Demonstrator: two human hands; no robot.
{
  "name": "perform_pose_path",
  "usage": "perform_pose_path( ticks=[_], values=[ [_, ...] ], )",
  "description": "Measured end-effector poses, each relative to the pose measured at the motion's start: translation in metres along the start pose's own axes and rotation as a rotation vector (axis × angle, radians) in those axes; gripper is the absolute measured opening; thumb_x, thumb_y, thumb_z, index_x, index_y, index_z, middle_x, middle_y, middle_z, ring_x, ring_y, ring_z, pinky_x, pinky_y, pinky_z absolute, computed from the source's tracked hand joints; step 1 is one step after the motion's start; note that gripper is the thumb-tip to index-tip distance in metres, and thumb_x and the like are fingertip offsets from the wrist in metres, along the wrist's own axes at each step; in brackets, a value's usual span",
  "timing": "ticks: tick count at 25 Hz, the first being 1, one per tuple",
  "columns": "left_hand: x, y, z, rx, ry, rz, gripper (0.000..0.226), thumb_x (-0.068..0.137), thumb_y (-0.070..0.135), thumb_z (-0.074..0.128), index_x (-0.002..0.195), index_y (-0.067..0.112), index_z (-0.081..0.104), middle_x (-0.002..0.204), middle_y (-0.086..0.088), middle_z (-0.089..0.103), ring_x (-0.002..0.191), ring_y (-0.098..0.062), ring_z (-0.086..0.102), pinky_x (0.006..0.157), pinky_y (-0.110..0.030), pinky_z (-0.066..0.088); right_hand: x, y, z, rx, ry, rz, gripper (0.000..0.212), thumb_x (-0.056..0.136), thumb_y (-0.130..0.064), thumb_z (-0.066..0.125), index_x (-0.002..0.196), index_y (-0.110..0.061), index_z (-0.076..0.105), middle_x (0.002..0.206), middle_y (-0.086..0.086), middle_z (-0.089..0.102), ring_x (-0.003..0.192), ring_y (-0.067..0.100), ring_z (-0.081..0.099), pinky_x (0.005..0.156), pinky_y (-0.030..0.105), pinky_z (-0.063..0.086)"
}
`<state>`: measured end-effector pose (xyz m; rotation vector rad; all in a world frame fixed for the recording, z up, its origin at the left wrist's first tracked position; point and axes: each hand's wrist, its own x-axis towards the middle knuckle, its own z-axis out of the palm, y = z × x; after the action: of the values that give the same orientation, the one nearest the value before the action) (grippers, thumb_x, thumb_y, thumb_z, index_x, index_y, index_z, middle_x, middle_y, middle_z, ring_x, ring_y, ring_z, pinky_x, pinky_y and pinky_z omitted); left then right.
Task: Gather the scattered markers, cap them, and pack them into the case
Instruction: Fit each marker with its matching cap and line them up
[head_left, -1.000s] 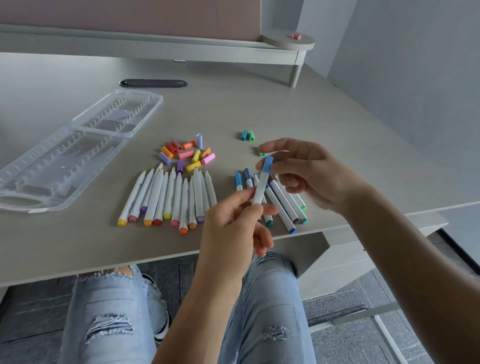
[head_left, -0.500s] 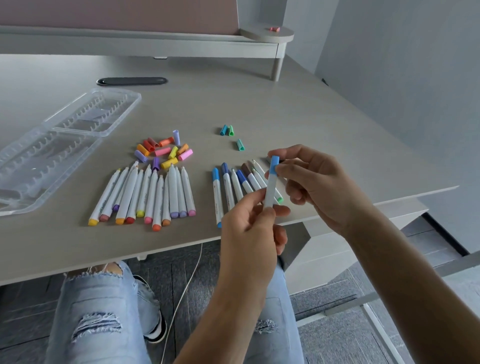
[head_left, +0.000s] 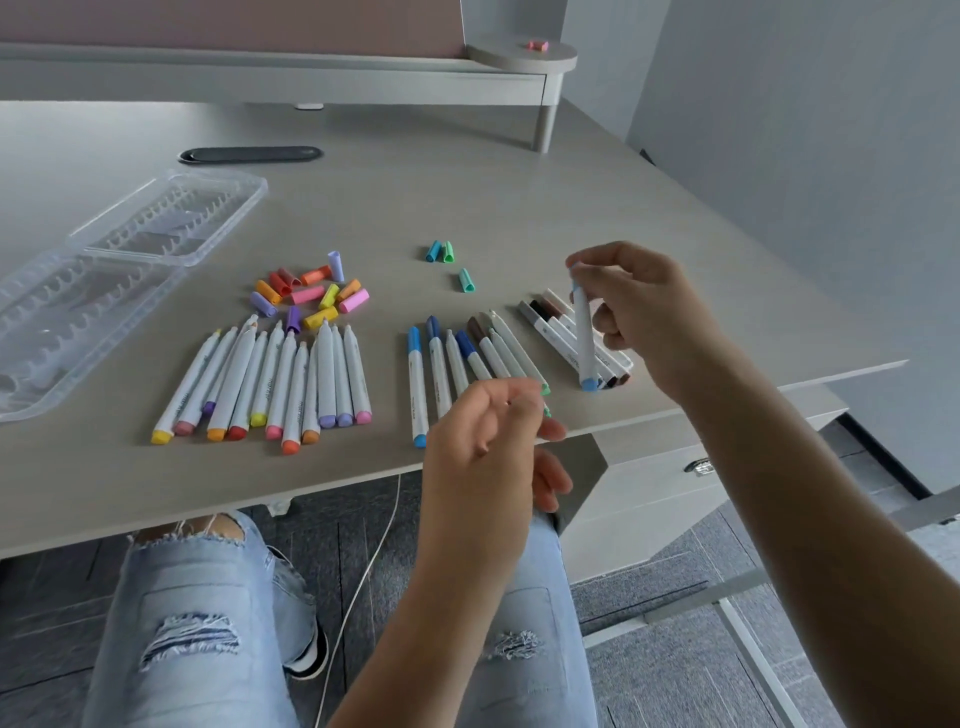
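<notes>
Desk (head_left: 467, 171): grey, carries all items.
Case (head_left: 104, 270): clear, lid open, far left.
R hand (head_left: 641, 317): grips blue marker (head_left: 584, 332) near-upright, its end on the desk edge.
L hand (head_left: 485, 431): loosely curled, holding nothing.
Loose caps (head_left: 311, 293): between case & markers.

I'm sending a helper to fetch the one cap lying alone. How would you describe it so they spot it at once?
Start at the desk and find the blue and green cap pair beyond the middle marker row. The lone cap lies just nearer and to their right, mint green, touching nothing.
</notes>
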<state>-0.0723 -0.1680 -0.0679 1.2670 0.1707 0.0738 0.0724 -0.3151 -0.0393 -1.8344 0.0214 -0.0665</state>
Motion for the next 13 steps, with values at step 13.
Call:
perform_pose_path(
  ticks=[13],
  values=[
    [0.009, 0.011, -0.047, -0.061, 0.217, 0.120, 0.022, 0.100, 0.004, 0.047, 0.088, 0.004, 0.066, 0.070, -0.013, 0.063, 0.052, -0.025, 0.056, 0.048, -0.031, 0.041, 0.022, 0.005, 0.046, -1.043, -0.012, -0.293, 0.017, 0.090, -0.034, 0.069, 0.105, -0.026, 0.072, 0.096, 0.000, 0.067, 0.082, 0.023, 0.062, 0.059, 0.029, 0.043]
  ],
)
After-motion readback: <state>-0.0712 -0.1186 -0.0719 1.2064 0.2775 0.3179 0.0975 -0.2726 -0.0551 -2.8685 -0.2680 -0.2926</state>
